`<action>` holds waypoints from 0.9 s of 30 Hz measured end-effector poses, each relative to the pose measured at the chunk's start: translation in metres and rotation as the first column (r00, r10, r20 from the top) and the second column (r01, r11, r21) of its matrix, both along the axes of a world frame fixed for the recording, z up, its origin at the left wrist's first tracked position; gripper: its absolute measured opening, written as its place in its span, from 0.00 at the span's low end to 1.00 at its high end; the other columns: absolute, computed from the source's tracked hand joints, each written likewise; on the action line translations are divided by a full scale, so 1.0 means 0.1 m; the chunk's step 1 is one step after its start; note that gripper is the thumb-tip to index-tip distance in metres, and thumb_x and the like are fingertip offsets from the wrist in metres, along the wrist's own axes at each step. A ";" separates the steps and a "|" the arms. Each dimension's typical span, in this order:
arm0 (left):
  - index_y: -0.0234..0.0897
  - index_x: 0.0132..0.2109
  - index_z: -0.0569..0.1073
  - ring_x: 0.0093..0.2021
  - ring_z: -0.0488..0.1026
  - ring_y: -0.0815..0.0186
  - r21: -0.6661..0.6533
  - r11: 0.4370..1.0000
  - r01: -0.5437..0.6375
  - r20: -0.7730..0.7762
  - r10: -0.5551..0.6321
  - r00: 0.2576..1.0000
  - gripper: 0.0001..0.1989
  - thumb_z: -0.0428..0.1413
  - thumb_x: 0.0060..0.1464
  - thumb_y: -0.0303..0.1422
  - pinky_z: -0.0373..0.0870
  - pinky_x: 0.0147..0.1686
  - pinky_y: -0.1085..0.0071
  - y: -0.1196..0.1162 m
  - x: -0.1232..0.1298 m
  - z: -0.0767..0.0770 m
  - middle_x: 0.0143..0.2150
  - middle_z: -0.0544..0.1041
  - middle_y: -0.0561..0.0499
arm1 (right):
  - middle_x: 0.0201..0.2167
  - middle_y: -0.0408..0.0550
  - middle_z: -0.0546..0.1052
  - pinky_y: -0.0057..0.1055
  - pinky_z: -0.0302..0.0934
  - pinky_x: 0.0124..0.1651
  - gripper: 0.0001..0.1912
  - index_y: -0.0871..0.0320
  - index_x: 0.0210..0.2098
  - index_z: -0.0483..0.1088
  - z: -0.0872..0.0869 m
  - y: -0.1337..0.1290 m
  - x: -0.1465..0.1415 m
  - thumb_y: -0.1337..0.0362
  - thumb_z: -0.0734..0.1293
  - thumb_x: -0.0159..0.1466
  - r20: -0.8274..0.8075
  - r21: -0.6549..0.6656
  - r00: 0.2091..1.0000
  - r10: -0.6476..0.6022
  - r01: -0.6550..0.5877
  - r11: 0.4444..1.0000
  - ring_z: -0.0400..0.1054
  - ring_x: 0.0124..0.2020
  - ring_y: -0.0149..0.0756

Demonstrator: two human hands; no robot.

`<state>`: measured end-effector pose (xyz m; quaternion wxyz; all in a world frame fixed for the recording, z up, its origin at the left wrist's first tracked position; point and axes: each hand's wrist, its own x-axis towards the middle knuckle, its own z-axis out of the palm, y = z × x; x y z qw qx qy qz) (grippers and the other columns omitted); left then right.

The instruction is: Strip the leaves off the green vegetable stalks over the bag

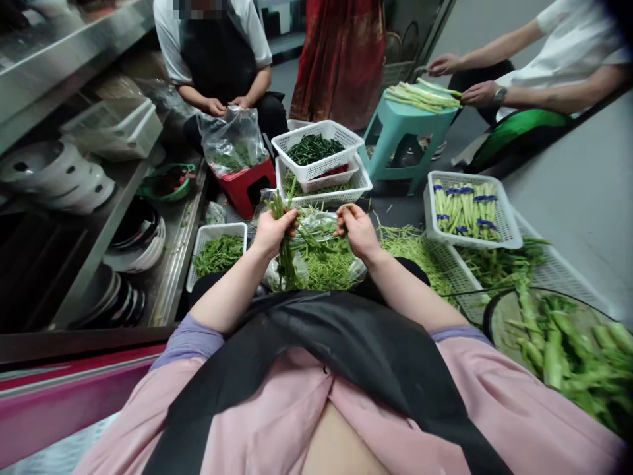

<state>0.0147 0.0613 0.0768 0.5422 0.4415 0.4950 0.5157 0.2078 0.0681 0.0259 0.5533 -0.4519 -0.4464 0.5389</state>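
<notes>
In the head view my left hand [273, 231] is closed round a bunch of green stems [285, 254], whose leafy ends hang down. To its right, my right hand [355, 227] is raised with its thumb and fingers pinched together; what they hold, if anything, is too small to name. A gap separates the two hands. Beneath them lies a pile of cut green pieces [329, 267] in clear plastic. A white basket of green leaves [246, 241] stands to the left of my left hand.
Stacked white baskets [363, 146] hold green peppers ahead. Bundled stalks fill a white basket [517, 243] at right, near a round container of greens [489, 316]. One person handles a plastic bag [237, 135] on a red stool; another works at a teal stool [383, 142]. Metal shelves [168, 290] stand left.
</notes>
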 end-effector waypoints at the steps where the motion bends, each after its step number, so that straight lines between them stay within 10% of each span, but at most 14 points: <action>1: 0.31 0.31 0.73 0.16 0.65 0.75 -0.023 0.999 0.023 -0.003 -0.023 1.000 0.17 0.66 0.43 0.41 0.59 0.16 0.78 0.00 0.02 -0.01 0.21 0.72 0.54 | 0.22 0.37 0.64 0.27 0.58 0.28 0.14 0.55 0.34 0.64 0.05 -0.02 -0.05 0.51 0.65 0.60 0.104 0.046 0.990 0.091 -0.096 0.994 0.57 0.22 0.27; 9: 0.31 0.29 0.72 0.15 0.64 0.74 -0.017 0.999 0.037 -0.103 -0.039 0.994 0.17 0.66 0.43 0.41 0.59 0.15 0.76 -0.01 0.07 -0.13 0.19 0.70 0.55 | 0.26 0.42 0.69 0.30 0.55 0.37 0.11 0.58 0.31 0.66 0.13 -0.13 -0.33 0.57 0.60 0.61 0.519 0.199 0.826 0.220 -0.367 0.908 0.60 0.30 0.31; 17: 0.32 0.30 0.71 0.15 0.62 0.75 -0.025 0.999 0.024 -0.093 -0.027 0.995 0.15 0.65 0.44 0.39 0.57 0.15 0.77 0.06 -0.02 -0.11 0.19 0.70 0.56 | 0.15 0.35 0.57 0.27 0.43 0.22 0.09 0.57 0.29 0.65 0.08 -0.14 -0.25 0.58 0.60 0.58 0.271 -0.072 0.866 0.421 -0.418 0.906 0.48 0.17 0.26; 27: 0.35 0.29 0.70 0.16 0.64 0.73 0.085 0.985 0.147 -0.370 -0.106 0.923 0.10 0.61 0.47 0.36 0.59 0.18 0.76 0.03 0.06 -0.15 0.19 0.72 0.54 | 0.15 0.34 0.55 0.25 0.44 0.20 0.08 0.55 0.22 0.57 -0.14 -0.14 -0.38 0.62 0.61 0.55 0.110 -0.008 0.982 0.153 -0.153 0.988 0.47 0.17 0.24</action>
